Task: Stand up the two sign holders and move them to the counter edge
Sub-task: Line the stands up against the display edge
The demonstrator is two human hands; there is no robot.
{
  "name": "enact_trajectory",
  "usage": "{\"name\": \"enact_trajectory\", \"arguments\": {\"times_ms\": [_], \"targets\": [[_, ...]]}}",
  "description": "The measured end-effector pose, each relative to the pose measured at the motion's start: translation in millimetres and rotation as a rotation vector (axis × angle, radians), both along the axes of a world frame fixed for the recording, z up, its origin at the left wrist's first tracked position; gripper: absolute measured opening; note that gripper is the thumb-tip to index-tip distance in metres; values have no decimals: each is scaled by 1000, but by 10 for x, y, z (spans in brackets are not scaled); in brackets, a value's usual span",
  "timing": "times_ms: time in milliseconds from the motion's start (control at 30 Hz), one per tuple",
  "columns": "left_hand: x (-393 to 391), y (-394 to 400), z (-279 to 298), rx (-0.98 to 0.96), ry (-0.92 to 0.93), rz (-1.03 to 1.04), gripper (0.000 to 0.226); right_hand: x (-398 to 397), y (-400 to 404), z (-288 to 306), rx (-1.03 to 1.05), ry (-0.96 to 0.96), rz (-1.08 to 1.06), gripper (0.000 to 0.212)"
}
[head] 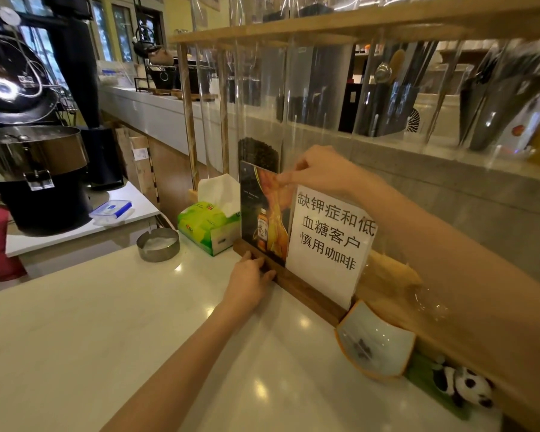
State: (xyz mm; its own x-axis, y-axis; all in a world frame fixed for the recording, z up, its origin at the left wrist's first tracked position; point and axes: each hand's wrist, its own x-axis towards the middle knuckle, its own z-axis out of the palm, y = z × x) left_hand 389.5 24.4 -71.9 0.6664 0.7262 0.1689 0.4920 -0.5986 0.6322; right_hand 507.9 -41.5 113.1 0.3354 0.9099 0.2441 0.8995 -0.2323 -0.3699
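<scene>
Two sign holders stand upright on the white counter (113,332), side by side against the back wall. The left sign holder (264,219) shows a dark poster with a bottle; its wooden base (296,283) runs along the counter. The right sign holder (328,244) carries a white sheet with black characters and overlaps the first. My left hand (250,283) presses its fingers on the wooden base near its left end. My right hand (320,171) pinches the top edge of the left sign holder from above.
A green tissue box (205,227) and a metal ashtray (158,244) sit left of the signs. A white dish with an orange rim (376,341) and a small panda toy (466,386) lie to the right. Clear bean tubes (262,98) rise behind. A coffee roaster (28,135) stands at left.
</scene>
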Motion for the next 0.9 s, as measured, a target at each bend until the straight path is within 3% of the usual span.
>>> {"name": "enact_trajectory", "arguments": {"times_ms": [167, 433, 900], "targets": [[-5, -146, -2, 171, 9, -80, 34, 28, -415, -22, -51, -34, -9, 31], [24, -265, -29, 197, 9, -61, 32, 28, -544, -154, 62, -39, -53, 28], [8, -269, 2, 234, 56, -90, 33, 12, -551, -182, 78, -44, -75, 29]]}}
